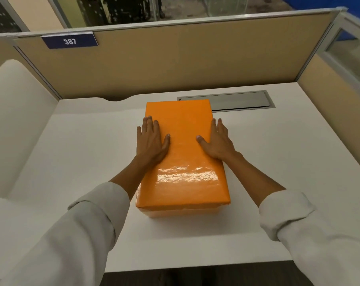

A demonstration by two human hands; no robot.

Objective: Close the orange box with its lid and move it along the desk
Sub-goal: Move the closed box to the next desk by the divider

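Note:
A glossy orange box (183, 162) stands in the middle of the white desk (76, 162), long side pointing away from me. Its lid (183, 124) sits on top and overhangs the base at the near end. My left hand (152, 139) lies flat on the lid's left edge, fingers spread, thumb on the top. My right hand (218, 141) lies flat on the lid's right edge in the same way, fingers reaching over the side. Both hands press on the lid from opposite sides. Neither hand wraps around anything.
A grey metal cable hatch (236, 101) is set into the desk just behind the box. Beige partition walls (175, 62) close the desk at the back and right. A white rounded panel (16, 120) stands at the left. The desk's front edge runs below my sleeves.

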